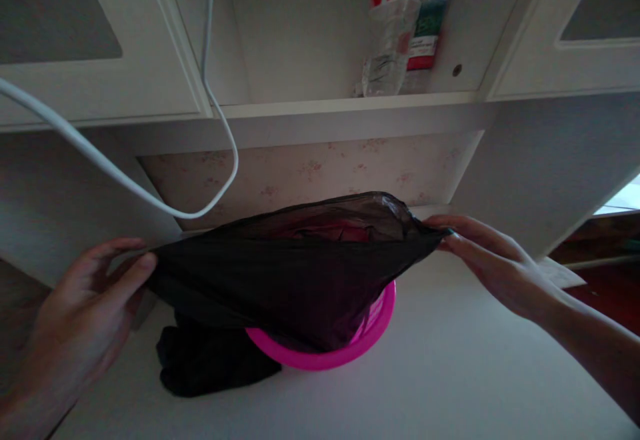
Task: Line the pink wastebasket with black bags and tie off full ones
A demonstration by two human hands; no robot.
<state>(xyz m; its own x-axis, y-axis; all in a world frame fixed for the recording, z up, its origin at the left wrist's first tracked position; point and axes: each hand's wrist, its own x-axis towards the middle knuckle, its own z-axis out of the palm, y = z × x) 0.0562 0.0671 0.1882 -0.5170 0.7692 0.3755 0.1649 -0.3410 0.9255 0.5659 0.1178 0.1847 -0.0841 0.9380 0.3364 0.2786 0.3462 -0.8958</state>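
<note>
A thin black plastic bag [280, 273] is stretched wide between my two hands, its mouth partly open at the top with something reddish showing inside. My left hand [85, 313] pinches the bag's left edge. My right hand [485, 257] pinches its right edge. Under the bag sits a bright pink round bin [345, 350], only its front rim visible. A bundle of more black plastic [205, 363] lies on the white counter [450, 360], left of the bin.
A white cable [220, 113] hangs in a loop from above. On the open shelf [350, 103] stand a clear plastic bottle [393, 27] and a green and red box [425, 33]. White cabinet doors flank it. A dark floor shows at far right.
</note>
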